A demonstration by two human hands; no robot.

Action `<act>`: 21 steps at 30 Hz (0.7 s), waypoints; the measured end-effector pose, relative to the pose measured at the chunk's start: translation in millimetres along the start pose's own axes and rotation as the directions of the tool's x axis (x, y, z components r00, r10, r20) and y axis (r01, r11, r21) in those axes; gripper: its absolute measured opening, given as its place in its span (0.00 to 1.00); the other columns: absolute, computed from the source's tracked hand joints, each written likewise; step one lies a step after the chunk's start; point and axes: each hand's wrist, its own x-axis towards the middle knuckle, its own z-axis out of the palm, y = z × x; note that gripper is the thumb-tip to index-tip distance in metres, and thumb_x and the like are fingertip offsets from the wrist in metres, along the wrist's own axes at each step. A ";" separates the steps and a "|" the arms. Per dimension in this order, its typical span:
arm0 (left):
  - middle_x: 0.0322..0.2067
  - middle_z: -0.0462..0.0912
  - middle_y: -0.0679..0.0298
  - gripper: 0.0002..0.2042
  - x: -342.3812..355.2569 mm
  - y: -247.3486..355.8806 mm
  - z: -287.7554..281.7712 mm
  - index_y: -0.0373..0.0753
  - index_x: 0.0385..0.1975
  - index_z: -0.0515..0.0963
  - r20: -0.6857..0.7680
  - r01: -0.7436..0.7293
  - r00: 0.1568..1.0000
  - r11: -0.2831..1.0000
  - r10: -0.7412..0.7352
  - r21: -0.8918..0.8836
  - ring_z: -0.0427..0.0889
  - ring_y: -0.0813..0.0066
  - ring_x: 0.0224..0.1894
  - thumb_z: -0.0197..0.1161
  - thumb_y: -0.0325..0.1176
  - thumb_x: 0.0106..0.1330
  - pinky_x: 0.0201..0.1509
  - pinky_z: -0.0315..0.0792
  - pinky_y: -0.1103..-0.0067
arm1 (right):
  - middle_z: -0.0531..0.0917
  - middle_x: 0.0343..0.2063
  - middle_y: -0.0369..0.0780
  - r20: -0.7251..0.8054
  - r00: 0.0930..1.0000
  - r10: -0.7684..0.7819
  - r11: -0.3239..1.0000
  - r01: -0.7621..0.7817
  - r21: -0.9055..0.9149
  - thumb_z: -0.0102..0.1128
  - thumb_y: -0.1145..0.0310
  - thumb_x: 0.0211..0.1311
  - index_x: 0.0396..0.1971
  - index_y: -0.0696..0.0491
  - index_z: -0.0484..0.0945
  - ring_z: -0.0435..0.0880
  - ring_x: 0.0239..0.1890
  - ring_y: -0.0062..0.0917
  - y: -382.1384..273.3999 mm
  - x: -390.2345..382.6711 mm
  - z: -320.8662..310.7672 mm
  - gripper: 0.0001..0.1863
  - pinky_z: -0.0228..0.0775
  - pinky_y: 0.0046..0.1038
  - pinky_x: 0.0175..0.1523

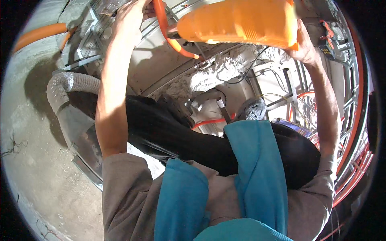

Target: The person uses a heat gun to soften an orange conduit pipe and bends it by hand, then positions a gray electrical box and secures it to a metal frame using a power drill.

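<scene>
At the top edge, partly cut off, my left hand (130, 18) reaches up with its visible fingers curled. What they hold is hidden. Close beside those fingers runs a bent orange tube (163, 24); I cannot tell whether they touch it. My right hand (304, 50) grips the wide right end of a large orange, plastic-looking tool body (237, 22), its fingers mostly hidden behind it. This body lies roughly level and narrows leftward to a small tip near the tube.
Metal framing (82, 50) stands at the upper left and right. A ribbed flexible duct (80, 82) bends beside my left forearm. A thick orange pipe (42, 36) lies far left. Rough white plaster (215, 72), loose cables and a shoe (252, 108) are beyond my black-trousered legs (173, 126).
</scene>
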 end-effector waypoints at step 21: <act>0.46 0.86 0.59 0.21 29.8 -35.5 -29.2 0.33 0.54 0.80 0.161 -0.071 0.985 0.995 0.058 0.072 0.86 0.68 0.46 0.60 0.47 0.77 0.53 0.77 0.70 | 0.86 0.51 0.45 0.270 0.948 -0.167 0.966 0.103 0.235 0.82 0.61 0.41 0.62 0.50 0.81 0.88 0.49 0.41 -149.5 56.8 38.2 0.41 0.82 0.38 0.54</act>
